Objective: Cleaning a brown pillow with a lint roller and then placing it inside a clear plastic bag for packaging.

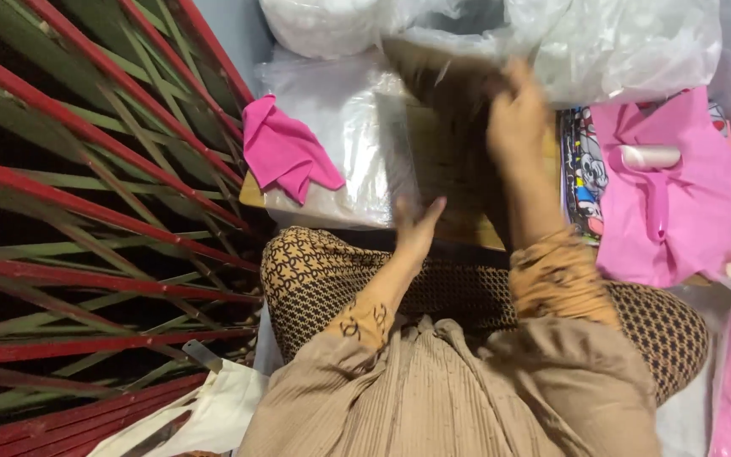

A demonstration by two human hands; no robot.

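Folding step, it seems — right hand (518, 114) clamped on blurred brown cloth (442, 80) at upper centre; left hand (416, 228) open, flat on the wooden board (454, 211) — smoothing likely follows.

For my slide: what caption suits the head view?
Right hand lifts brown cloth; left hand rests on board.

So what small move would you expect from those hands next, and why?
Probably the left hand presses the clear bag flat on the board. It lies open at the edge there, while the right hand, blurred, holds a brown piece lifted above.
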